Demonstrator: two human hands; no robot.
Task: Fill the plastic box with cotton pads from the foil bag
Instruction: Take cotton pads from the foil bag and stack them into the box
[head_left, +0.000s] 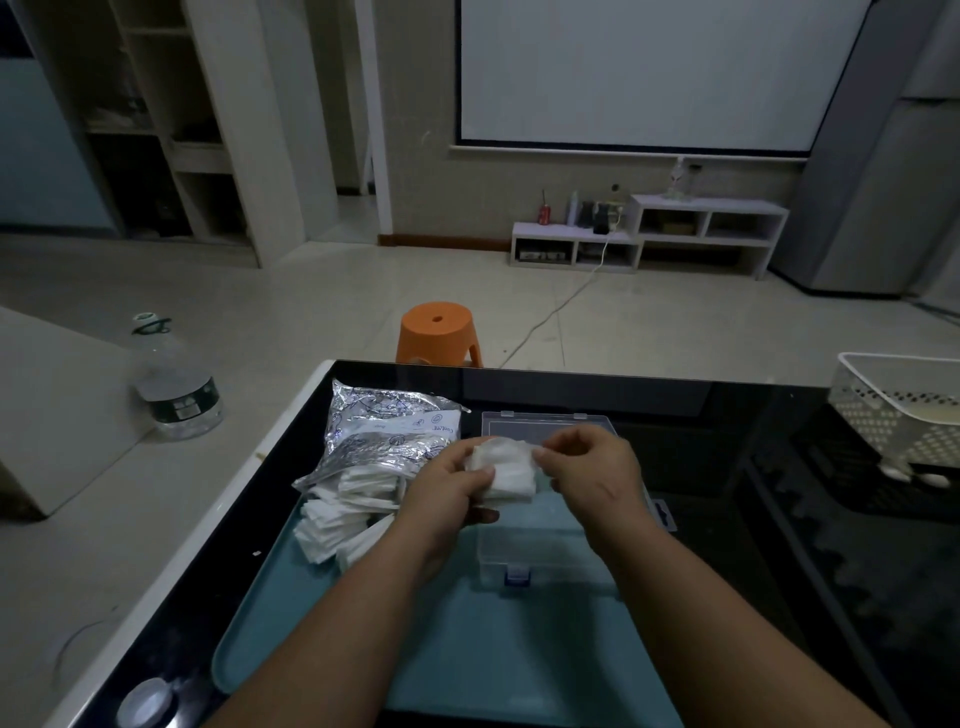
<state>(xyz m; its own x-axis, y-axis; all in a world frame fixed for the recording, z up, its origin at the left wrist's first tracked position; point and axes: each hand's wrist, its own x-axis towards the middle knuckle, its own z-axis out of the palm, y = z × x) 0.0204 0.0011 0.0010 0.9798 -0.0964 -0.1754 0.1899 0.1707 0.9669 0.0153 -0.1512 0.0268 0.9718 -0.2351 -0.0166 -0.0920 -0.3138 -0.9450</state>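
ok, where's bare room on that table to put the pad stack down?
Free: tray near side, between box and its front rim; black table between box and basket. Crowded: tray's far left, foil bag and loose pads.

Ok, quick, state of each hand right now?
Left hand: gripping a stack of cotton pads.
Right hand: pinching the same stack's edge.

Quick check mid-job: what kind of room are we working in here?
Most likely a home living room: a projector screen on the far wall, a low white shelf unit beneath it, and an orange plastic stool on the tiled floor.
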